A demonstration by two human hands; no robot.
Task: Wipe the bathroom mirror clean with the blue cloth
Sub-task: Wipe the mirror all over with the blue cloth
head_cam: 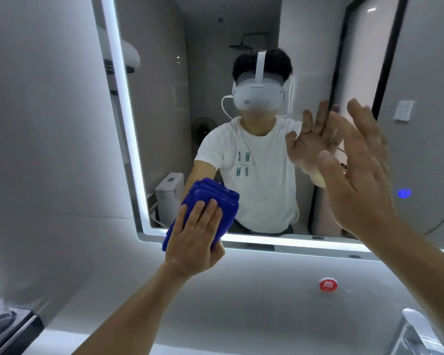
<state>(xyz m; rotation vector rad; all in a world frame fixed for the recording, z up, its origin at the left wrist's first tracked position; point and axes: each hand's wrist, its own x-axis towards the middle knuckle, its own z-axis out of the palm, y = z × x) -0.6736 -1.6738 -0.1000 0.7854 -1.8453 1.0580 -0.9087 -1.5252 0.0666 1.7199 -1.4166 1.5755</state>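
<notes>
**user1:** Head view: where's the blue cloth (210, 198) found?
**user2:** Pressed onto the mirror's (159, 85) lower-left corner by the left hand (194, 234), fingers laid flat, thumb hooked round its edge.
**user1:** Right hand (359, 175)?
**user2:** Raised before the mirror's right side, fingers spread, nothing gripped.

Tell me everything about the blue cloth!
The cloth is bright blue and looks soft and fluffy, like a thick towel. It is bunched into a wad, with several folds showing at its top. It is pressed against the mirror near the lower left corner and lies over the lit bottom edge. The left hand holds it there: the fingers lie flat across its front and the thumb tucks round its lower right side. Nothing else touches it.
</notes>
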